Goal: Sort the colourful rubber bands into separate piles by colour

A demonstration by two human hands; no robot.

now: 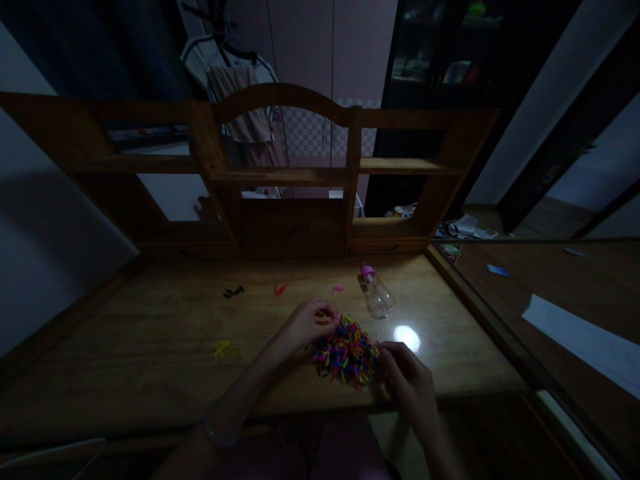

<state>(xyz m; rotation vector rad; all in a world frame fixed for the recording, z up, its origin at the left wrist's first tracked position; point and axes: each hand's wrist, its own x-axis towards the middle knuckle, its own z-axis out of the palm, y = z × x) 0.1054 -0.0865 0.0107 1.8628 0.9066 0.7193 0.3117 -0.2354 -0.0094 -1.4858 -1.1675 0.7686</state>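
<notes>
Two bare hands at a wooden table (150, 333), seen from above. We find the multicoloured heap of small strands (347, 352) on the table, right of its middle and closer to the front edge than to the back edge, lying between the fingertips of the two hands. The left hand (314, 324) reaches over the table from the front edge and meets the heap at its far left side; its thumb and fingers are drawn together in a narrow grip, but we cannot tell whether a strand is caught between them. The right hand (409, 375) stands at the heap's right side, its curled fingertips at the outermost strands; here too the grip is narrow, and we cannot make out what, if anything, it pinches. Around the heap we note smaller groups: yellow strands (222, 349) toward the table's left edge, black strands (233, 292) toward the back left corner, red strands (281, 289) near the middle of the back edge, and pink strands (337, 289) just beyond the heap. A clear bottle (380, 300) with a pink cap (367, 270) occupies the area toward the back right corner.
</notes>
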